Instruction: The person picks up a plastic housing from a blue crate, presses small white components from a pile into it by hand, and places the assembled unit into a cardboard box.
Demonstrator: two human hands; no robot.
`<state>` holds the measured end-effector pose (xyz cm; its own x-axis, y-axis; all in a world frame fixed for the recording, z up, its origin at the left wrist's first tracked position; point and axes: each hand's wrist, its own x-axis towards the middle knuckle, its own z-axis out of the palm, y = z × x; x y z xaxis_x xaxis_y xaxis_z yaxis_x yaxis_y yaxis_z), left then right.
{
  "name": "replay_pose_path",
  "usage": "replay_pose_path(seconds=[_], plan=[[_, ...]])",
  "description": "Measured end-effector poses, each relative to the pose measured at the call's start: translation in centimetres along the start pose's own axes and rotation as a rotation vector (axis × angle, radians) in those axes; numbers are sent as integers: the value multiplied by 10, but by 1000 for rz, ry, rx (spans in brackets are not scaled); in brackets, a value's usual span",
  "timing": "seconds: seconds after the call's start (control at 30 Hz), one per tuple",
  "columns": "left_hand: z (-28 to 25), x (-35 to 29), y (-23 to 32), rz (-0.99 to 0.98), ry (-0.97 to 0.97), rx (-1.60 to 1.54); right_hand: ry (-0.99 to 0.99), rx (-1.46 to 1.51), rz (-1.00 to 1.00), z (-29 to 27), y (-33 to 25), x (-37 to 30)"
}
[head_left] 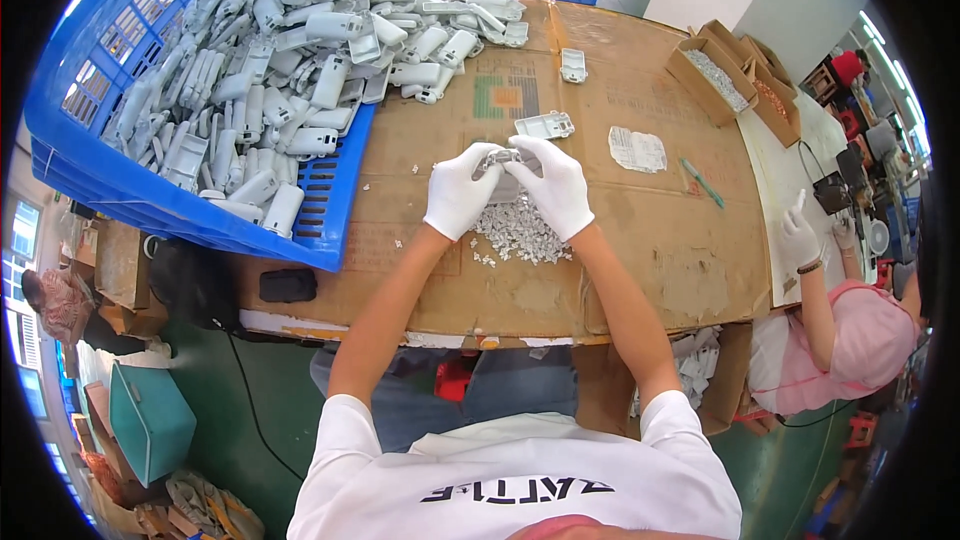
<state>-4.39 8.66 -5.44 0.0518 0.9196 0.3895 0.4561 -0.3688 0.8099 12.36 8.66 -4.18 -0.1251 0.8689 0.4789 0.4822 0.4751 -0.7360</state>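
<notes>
Casing (505, 186) between both gloved hands (462, 190)

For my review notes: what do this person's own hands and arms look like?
The left hand and right hand wear plain white gloves that end at the wrist. The forearms are bare, with no watch or cable visible. Short white sleeves belong to a white T-shirt with dark lettering.
</notes>
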Motion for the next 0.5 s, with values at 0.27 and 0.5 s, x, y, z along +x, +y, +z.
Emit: replay_pose_path(seconds=[0.27, 0.5], plan=[[0, -4, -6, -66, 57, -61, 19, 127, 158, 16, -2, -11], [0, -8, 6, -81, 3, -401, 57, 192, 125, 17, -14, -13]])
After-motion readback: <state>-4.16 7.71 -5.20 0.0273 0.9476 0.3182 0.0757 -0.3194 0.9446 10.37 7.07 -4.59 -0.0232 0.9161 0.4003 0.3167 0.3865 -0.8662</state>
